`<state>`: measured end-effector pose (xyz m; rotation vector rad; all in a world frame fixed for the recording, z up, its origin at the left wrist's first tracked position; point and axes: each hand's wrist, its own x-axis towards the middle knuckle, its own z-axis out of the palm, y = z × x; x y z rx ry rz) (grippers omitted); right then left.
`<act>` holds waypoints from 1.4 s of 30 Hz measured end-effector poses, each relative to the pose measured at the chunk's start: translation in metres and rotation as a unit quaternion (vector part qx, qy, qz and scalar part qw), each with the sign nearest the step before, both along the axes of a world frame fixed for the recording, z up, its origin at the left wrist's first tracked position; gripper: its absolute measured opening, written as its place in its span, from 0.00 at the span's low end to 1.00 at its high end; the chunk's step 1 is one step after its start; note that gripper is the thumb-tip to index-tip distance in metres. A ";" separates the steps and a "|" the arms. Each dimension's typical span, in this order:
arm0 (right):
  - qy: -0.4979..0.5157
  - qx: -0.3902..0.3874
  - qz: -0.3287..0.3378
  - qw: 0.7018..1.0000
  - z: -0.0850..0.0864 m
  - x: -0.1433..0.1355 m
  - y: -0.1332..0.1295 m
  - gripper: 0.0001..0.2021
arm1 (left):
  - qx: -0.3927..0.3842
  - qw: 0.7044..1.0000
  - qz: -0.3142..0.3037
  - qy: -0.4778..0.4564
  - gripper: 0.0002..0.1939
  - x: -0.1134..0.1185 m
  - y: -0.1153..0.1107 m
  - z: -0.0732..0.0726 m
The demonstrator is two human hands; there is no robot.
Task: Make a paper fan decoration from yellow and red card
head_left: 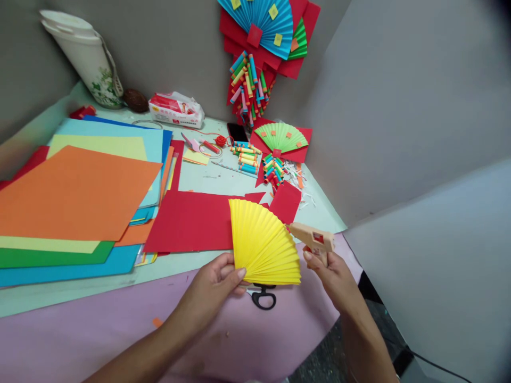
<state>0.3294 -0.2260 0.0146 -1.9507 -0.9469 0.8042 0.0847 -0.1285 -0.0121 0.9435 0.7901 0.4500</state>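
A pleated yellow paper fan (265, 242) is spread open above the table's near part. My left hand (217, 282) pinches its narrow lower-left end between thumb and fingers. In my right hand (327, 271) is a beige glue gun (311, 236), its tip pointing left at the fan's upper right edge; whether it touches is unclear. Black-handled scissors (264, 299) lie just below the fan, their blades hidden. Behind the fan lies a red paper sheet (195, 221), with a smaller red piece (286, 202) to its right.
Stacked coloured sheets (80, 197) cover the left side. Farther back are a white cup (83, 58), a tissue pack (176, 110), a phone (237, 132) and rolled paper tubes (247, 158). A green fan decoration (281, 137) lies near the right wall; a blue fan (259, 21) hangs above.
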 end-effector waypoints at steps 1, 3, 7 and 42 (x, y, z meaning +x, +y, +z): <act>-0.001 -0.003 0.000 1.000 0.001 0.000 0.000 0.23 | 0.001 1.000 0.000 -0.001 0.20 0.000 0.000 -0.001; -0.007 -0.007 0.000 1.000 0.001 -0.001 -0.001 0.25 | 0.000 1.000 0.000 -0.006 0.20 0.000 0.001 -0.002; -0.018 -0.008 0.003 1.000 0.001 -0.002 -0.002 0.26 | -0.001 1.000 -0.003 -0.006 0.21 0.000 0.001 -0.002; -0.053 -0.002 0.005 0.999 0.003 -0.003 -0.003 0.21 | -0.004 1.000 -0.004 -0.006 0.20 -0.001 -0.001 0.002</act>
